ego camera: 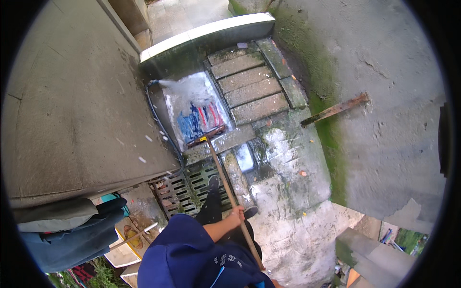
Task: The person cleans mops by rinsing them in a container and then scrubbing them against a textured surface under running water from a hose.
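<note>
My left hand [237,215] grips a long wooden pole [224,176] partway along its length. At the pole's far end, a yellow fitting [204,138] joins a dark, wide broom head [216,131]. The head rests at the near edge of a soaked mat or cloth [200,117] with blue, red and white stripes, which lies in foamy water [187,84]. Only a sliver of my right hand [276,284] shows at the bottom edge, close to the pole's near end; its hold is hidden.
A dark hose [153,111] sprays water over the foam. Slotted drain covers [176,194] lie around my feet. Concrete slabs [248,82] stand beside the wet area. A rusty metal bar [335,109] juts from the right wall. Clothes [68,234] hang at the left.
</note>
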Demonstrator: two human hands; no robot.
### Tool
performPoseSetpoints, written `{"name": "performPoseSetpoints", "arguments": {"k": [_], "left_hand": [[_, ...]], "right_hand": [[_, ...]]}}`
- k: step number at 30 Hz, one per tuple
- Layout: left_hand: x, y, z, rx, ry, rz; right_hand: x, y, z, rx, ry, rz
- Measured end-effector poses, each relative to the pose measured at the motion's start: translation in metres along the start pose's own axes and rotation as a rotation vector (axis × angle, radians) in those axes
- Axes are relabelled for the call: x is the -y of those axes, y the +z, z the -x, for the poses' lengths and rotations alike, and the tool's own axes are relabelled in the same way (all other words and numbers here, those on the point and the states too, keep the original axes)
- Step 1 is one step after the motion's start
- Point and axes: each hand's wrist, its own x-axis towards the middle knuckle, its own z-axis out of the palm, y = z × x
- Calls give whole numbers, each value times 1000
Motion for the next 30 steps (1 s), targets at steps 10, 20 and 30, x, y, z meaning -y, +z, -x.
{"name": "performPoseSetpoints", "arguments": {"k": [10,20,30], "left_hand": [[-150,-5,35,100,592,-158],[-201,-50,128,203,448,-10],[-191,17,85,446,325,-17]], "right_hand": [[231,-99,-137,-137,-183,-104],[441,-71,-296,-107,-495,-498],[237,-102,-89,-100,-308,-262]]}}
